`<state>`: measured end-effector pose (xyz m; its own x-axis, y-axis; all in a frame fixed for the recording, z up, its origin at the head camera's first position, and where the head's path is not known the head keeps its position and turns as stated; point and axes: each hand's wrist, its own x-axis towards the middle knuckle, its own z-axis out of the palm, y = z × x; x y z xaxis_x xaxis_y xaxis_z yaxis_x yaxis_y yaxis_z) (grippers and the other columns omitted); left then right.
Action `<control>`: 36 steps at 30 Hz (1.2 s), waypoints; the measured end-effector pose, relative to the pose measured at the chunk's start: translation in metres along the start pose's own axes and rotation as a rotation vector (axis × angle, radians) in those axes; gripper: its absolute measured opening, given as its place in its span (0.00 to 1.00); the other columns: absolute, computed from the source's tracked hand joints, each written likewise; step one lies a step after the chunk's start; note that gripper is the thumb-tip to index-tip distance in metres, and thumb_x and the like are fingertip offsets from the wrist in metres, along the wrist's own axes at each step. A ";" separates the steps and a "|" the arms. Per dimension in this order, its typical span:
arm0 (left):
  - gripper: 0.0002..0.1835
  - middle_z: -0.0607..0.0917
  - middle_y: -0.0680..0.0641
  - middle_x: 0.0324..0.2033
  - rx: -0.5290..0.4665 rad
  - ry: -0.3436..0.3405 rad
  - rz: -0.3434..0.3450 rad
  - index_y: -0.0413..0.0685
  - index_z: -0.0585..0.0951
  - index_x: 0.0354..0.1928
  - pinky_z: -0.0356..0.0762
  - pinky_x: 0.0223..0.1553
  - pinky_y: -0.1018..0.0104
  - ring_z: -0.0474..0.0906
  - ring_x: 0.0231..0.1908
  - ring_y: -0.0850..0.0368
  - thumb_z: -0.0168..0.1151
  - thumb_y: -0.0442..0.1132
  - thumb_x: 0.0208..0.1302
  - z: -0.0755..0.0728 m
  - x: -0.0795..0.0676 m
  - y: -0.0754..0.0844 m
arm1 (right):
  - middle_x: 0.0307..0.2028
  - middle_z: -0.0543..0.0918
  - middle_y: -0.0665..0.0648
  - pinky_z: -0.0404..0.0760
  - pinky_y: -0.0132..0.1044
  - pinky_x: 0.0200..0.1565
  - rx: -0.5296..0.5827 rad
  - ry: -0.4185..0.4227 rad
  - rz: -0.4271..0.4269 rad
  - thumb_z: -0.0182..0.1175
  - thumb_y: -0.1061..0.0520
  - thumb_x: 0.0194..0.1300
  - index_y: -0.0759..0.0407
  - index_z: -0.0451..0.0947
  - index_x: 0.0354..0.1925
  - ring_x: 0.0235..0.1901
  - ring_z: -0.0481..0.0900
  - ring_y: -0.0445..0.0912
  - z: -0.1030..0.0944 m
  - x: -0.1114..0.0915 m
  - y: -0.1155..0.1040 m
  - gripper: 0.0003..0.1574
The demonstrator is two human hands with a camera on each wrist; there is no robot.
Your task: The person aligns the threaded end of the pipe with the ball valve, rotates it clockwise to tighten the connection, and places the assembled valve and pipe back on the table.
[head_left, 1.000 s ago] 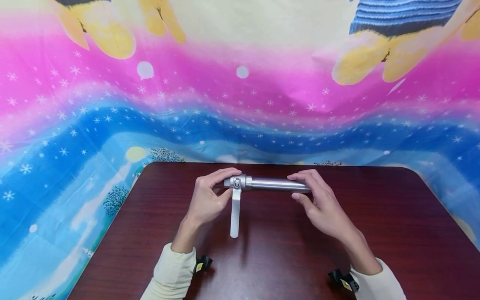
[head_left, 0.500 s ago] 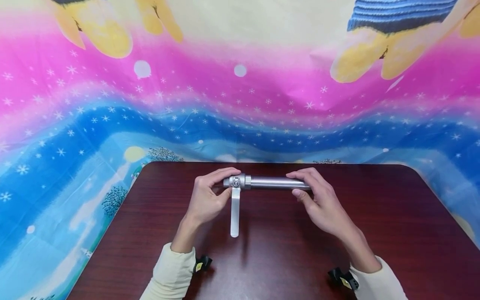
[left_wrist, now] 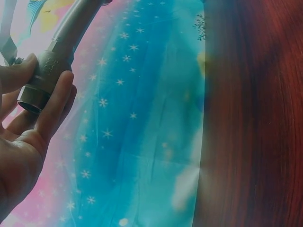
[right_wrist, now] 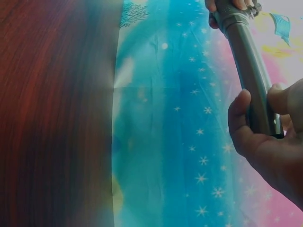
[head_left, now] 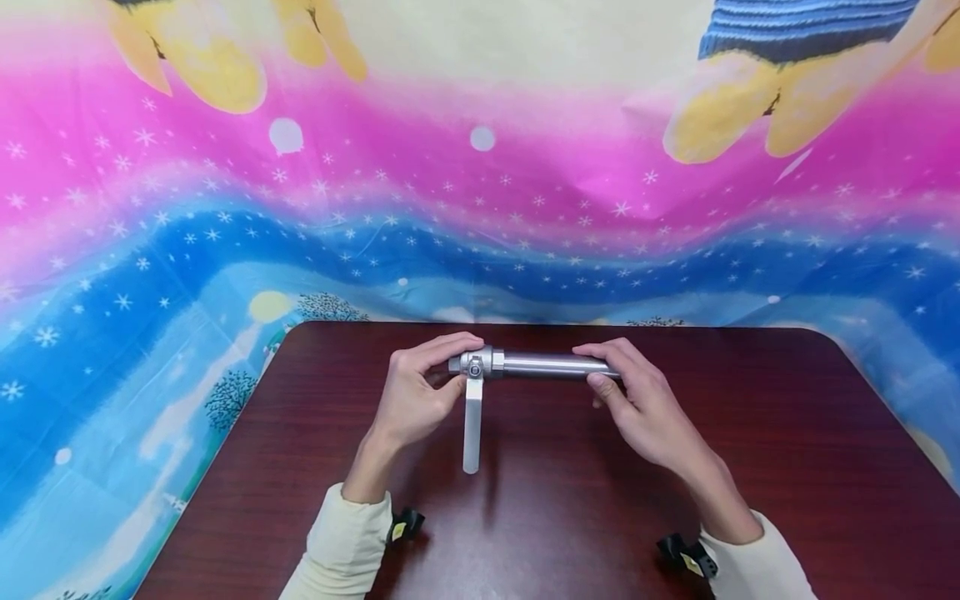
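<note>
A metal ball valve (head_left: 480, 362) with a long flat lever handle (head_left: 472, 429) is joined to a smooth steel pipe (head_left: 551, 365). My left hand (head_left: 416, 400) grips the valve body at its left end, thumb on the near side and fingers over the far side. The valve's round open end (left_wrist: 32, 99) shows in the left wrist view. With thumb and fingers, my right hand (head_left: 648, 408) holds the pipe near its right end. In the right wrist view the fingers curl around the pipe (right_wrist: 251, 71). The lever points toward the person, at right angles to the pipe.
Beneath the hands is a dark red wooden table (head_left: 555, 517) with rounded far corners. A printed cloth (head_left: 480, 208) with snowflakes hangs behind and around it. A black camera mount (head_left: 406, 527) sits at the left wrist, another mount (head_left: 686, 557) at the right.
The right thumb has moved slightly up and inward along the pipe, and fingertips now show below it. The left hand and valve stay nearly in place.
</note>
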<state>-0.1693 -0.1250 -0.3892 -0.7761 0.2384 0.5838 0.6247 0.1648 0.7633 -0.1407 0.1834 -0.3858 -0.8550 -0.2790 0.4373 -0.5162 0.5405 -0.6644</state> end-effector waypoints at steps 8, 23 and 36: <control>0.27 0.90 0.38 0.55 -0.003 0.003 -0.021 0.37 0.89 0.55 0.90 0.52 0.57 0.87 0.51 0.58 0.65 0.13 0.54 0.000 0.000 0.000 | 0.60 0.77 0.56 0.73 0.22 0.46 -0.029 0.045 -0.055 0.66 0.71 0.69 0.54 0.77 0.67 0.49 0.74 0.36 0.005 -0.001 0.000 0.32; 0.26 0.91 0.40 0.55 -0.004 -0.003 -0.047 0.39 0.89 0.56 0.91 0.50 0.62 0.87 0.48 0.57 0.64 0.15 0.56 -0.002 0.001 -0.001 | 0.48 0.83 0.53 0.79 0.25 0.37 -0.014 0.087 -0.077 0.65 0.70 0.71 0.52 0.83 0.63 0.34 0.79 0.41 0.004 0.001 0.000 0.27; 0.25 0.90 0.37 0.56 -0.023 -0.032 -0.042 0.36 0.89 0.56 0.91 0.51 0.60 0.87 0.51 0.53 0.64 0.14 0.57 -0.002 0.001 -0.001 | 0.44 0.82 0.51 0.81 0.30 0.35 -0.044 0.043 -0.027 0.62 0.66 0.75 0.49 0.82 0.64 0.31 0.82 0.45 0.002 0.001 0.000 0.23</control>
<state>-0.1710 -0.1273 -0.3889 -0.7981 0.2619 0.5427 0.5896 0.1536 0.7930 -0.1410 0.1814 -0.3866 -0.8374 -0.2602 0.4808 -0.5354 0.5676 -0.6254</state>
